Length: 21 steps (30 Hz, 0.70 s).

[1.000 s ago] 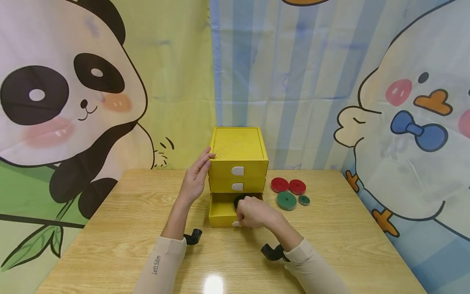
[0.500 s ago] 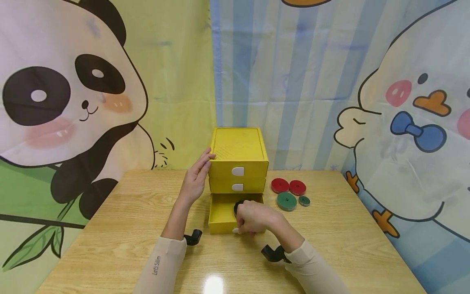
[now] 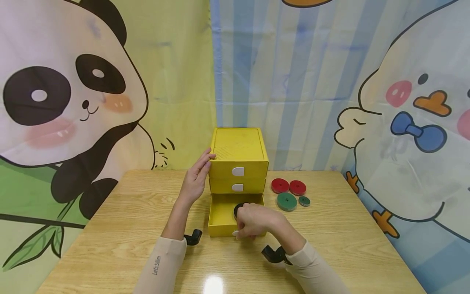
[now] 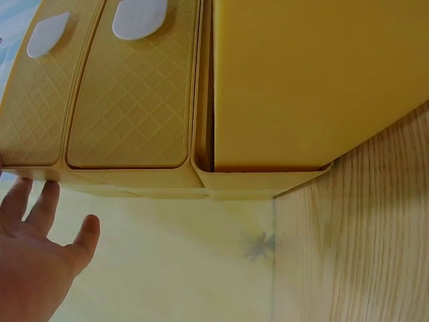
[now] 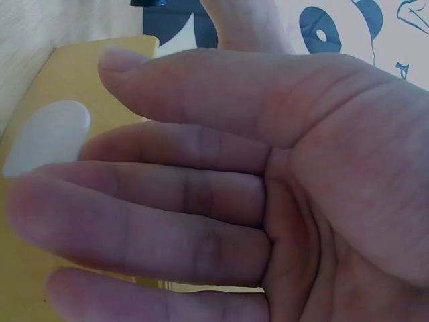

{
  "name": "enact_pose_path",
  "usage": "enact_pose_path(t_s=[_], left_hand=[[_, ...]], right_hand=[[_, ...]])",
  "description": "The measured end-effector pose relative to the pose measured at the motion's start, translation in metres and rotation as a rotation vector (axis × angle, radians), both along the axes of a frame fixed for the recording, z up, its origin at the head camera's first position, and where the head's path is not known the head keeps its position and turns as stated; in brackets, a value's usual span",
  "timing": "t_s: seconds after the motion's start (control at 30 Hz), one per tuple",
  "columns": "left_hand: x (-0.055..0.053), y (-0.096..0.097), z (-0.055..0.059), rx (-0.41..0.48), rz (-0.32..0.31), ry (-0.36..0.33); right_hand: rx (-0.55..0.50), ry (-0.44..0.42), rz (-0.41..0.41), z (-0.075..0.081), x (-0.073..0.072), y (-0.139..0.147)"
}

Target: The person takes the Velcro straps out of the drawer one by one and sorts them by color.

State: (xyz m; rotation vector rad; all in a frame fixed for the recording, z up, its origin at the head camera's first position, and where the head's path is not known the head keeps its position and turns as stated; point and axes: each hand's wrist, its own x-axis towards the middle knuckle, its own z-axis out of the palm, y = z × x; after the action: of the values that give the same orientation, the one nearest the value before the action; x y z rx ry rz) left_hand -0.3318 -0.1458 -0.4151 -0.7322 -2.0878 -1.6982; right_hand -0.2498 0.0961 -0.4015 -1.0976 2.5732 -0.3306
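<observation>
From the head view, the yellow drawer unit [image 3: 240,143] stands near the middle of the back edge of the table [image 3: 128,212], front toward me. Its bottom drawer [image 3: 221,231] sticks out straight at me, sides running from the back edge toward the front edge; the part I see looks broader side to side than front to back, its far end hidden in the unit. It is a shallow, plain yellow tray with a black round thing [image 3: 238,209] inside, half covered by my right hand [image 3: 255,216]. I hold the drawer by its white tab [image 3: 235,233], fingers curled. My left hand [image 3: 194,179] lies long-fingered against the unit's left side, by the top front corner. Two red discs [image 3: 280,185], a green disc [image 3: 287,201] and a small green disc [image 3: 304,201] lie off the unit's right side.

From my left wrist, the unit appears sideways: lattice-patterned upper fronts [image 4: 131,100], the drawer's smooth side jutting past them. My fingers are spread, tips at the unit's side.

From my right wrist, my bent fingers reach the tab, index tip at its rim; my thumb stands apart, leaving a narrow gap.
</observation>
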Motion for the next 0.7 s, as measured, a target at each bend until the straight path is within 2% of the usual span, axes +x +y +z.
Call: enact_pose_path(t_s=[0.13, 0.33, 0.7], left_hand=[[-0.001, 0.000, -0.001, -0.004, 0.004, 0.004], [-0.002, -0.001, -0.001, -0.008, 0.005, 0.003], [-0.001, 0.000, 0.000, 0.002, 0.000, -0.003]], right_hand=[[-0.103, -0.009, 0.024, 0.003, -0.006, 0.005], [-0.328, -0.045, -0.043, 0.008, -0.017, 0.014], [-0.409, 0.103, -0.117, 0.007, -0.028, 0.021]])
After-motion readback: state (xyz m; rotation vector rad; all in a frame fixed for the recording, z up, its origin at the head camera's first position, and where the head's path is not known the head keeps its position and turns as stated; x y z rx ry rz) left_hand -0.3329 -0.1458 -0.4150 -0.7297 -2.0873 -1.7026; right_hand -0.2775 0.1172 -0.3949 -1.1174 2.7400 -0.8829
